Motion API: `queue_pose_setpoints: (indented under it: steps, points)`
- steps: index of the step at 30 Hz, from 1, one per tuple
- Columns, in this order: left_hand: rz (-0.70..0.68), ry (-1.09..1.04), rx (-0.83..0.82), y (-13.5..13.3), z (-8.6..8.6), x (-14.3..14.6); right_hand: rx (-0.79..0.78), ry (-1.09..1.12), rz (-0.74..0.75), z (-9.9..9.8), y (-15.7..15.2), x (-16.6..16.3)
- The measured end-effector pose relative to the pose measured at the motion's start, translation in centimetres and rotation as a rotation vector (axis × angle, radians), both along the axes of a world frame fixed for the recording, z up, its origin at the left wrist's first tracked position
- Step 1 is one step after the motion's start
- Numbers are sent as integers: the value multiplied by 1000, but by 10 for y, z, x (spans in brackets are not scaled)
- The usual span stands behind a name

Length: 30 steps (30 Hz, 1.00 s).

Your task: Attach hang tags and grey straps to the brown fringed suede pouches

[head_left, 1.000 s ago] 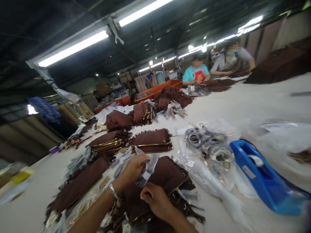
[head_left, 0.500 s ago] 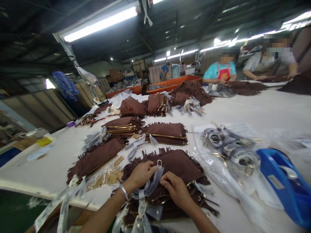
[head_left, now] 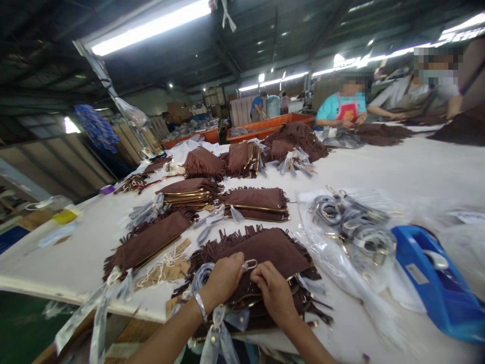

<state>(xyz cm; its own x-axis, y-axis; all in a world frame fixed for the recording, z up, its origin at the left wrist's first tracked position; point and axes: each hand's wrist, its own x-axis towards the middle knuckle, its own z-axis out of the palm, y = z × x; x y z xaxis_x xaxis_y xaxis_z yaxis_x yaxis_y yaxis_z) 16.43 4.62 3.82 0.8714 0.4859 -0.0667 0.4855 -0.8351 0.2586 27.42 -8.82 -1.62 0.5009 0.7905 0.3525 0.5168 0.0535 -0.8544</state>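
Observation:
My left hand [head_left: 225, 277] is closed on a coiled, plastic-wrapped strap [head_left: 202, 274]. The strap's metal snap hook [head_left: 250, 264] sticks out past the fingertips, pointing right. Just right of the hook, my right hand [head_left: 272, 288] has its thumb and fingers pinched together; whatever is between them is hidden. Both hands are over the top brown fringed pouch [head_left: 271, 247], which lies on a stack with gold zips along its near side. Plastic-wrapped strap ends [head_left: 216, 333] hang over the table edge below my left wrist.
More brown fringed pouches [head_left: 255, 199] lie in piles farther back. Paper tags with white strings [head_left: 168, 270] are left of the stack. Coiled straps [head_left: 352, 222] and a blue tape dispenser [head_left: 435, 283] lie to the right. Two co-workers [head_left: 343, 108] work across the table [head_left: 76, 258].
My left hand has turned and closed around the strap, so the hook has tipped from upright to pointing right. The strap now shows as a coil beside my left wrist. My right hand stays pinched.

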Motion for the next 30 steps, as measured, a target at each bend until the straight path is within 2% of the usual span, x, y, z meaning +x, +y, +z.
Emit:
queue_pose_setpoints:
  steps: [4,10,16,20,26,30]
  points:
    - [-35,-33,-34,-4,-1,0,20,-95,52,-1,-2,-1]
    - [-82,-88,-102,-4,1,-2,-99,-196,39,-4,-1,1]
    - [-59,-39,66,1,1,-20,-152,-221,7,-9,5,3]
    - [17,-58,30,5,-1,-34,-159,-220,27,-7,5,3]
    - [-5,-80,36,1,-6,-31,-26,-66,28,-4,3,2]
    - [-105,-118,104,-3,-2,-18,-83,126,90,3,5,10]
